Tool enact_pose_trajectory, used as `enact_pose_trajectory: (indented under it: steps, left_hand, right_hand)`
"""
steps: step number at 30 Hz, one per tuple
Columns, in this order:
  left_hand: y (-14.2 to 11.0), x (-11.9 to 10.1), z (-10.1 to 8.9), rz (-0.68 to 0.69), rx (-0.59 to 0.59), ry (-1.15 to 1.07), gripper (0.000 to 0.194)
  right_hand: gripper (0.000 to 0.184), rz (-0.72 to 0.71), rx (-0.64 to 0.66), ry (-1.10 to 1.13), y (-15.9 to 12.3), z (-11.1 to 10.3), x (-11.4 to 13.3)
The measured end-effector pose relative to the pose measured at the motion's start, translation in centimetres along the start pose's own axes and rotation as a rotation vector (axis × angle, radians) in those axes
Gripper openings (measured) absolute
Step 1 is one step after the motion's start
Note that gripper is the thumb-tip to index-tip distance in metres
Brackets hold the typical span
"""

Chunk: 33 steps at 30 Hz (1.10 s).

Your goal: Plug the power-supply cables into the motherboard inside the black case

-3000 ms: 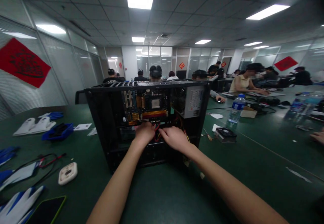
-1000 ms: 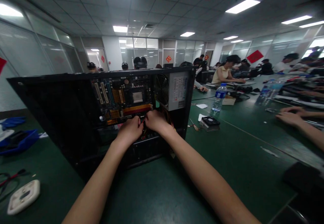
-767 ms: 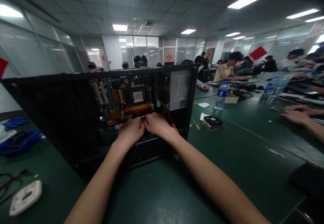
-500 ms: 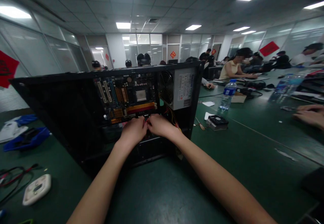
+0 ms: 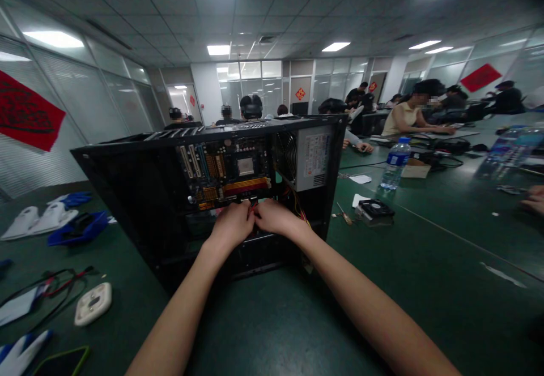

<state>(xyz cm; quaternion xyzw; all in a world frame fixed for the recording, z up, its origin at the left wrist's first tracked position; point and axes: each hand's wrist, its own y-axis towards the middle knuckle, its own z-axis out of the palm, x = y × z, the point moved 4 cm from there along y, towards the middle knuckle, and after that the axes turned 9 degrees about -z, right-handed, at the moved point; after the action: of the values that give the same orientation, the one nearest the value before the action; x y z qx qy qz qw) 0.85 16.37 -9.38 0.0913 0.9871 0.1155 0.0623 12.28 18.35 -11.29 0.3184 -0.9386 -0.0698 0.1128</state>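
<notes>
A black computer case (image 5: 123, 195) stands on the table with its side off, showing the motherboard (image 5: 229, 166) and a silver power supply (image 5: 312, 158) with its fan. My left hand (image 5: 233, 220) and my right hand (image 5: 276, 216) meet inside it, just below the orange memory slots (image 5: 246, 184). Their fingers are pinched together around a thin red cable (image 5: 254, 208), whose ends are hidden. Yellow and red power wires (image 5: 301, 209) hang beneath the power supply, close to my right hand.
To the right are a cooling fan with heatsink (image 5: 375, 210), a screwdriver (image 5: 345, 215) and a water bottle (image 5: 395, 163). On the left lie a blue tray (image 5: 80, 234), white gloves (image 5: 38, 222), loose cables (image 5: 63, 285) and a cream-coloured device (image 5: 93, 303). Several people sit beyond.
The head view has swung left, so the case and table items sit further right in the picture. Both hands stay together at the same spot inside the case, with slight finger shifts.
</notes>
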Motion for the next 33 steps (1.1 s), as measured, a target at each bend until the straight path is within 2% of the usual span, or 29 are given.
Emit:
enact_pose_trajectory:
  steps: [10,16,20,25,29,33]
  left_hand:
    - [-0.3,-0.8,-0.3,0.06,-0.01,-0.074,0.017]
    - [0.0,-0.1,0.7,0.023,0.068,-0.092,0.021]
    - [0.3,0.3,1.1,0.015,0.07,-0.081,0.024]
    - [0.6,0.2,1.3,0.104,0.088,-0.15,0.023]
    - [1.0,0.6,2.0,0.089,0.134,-0.144,0.023]
    - [1.3,0.7,2.6,0.074,0.201,-0.121,0.027]
  right_hand:
    - [0.025,-0.009,0.023,0.082,0.0,-0.1,0.1]
    - [0.028,0.013,0.083,0.107,0.3,0.9,-0.5]
    - [0.031,0.07,0.135,0.091,0.2,0.8,-0.7]
    - [0.037,0.15,0.227,0.069,-0.3,0.1,-0.4]
    - [0.036,0.185,0.328,0.062,-0.4,0.0,-0.3]
    - [0.038,0.291,0.309,0.013,-0.5,0.0,-0.8]
